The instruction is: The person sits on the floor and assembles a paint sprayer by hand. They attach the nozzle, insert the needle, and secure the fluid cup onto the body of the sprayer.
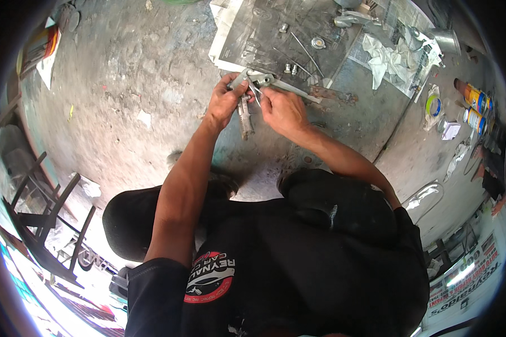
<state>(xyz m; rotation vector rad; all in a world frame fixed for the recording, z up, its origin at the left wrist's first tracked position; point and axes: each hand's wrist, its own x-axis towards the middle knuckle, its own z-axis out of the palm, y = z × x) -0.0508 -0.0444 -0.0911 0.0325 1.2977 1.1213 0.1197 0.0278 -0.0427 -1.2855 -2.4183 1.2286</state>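
My left hand (pixel 225 103) is closed around a grey metal spray gun (pixel 245 121), whose grip points down toward me. From the right, my right hand (pixel 285 110) pinches a thin shiny metal tool (pixel 255 93) against the gun's body; its kind is hard to make out. Just beyond my hands lies a dark, stained board (pixel 258 33). On it rest a small metal fitting (pixel 284 27), a round cap (pixel 318 42), two small metal fittings (pixel 290 69) and some thin rods (pixel 306 53).
A crumpled white cloth (pixel 383 59) lies on newspaper at the far right, near a metal cup (pixel 445 41). Green-yellow tape (pixel 433 105) and yellow-blue cans (pixel 475 119) stand on the right. Black metal frames (pixel 45 216) are at the left. Another person's hand (pixel 498 205) shows at the right edge.
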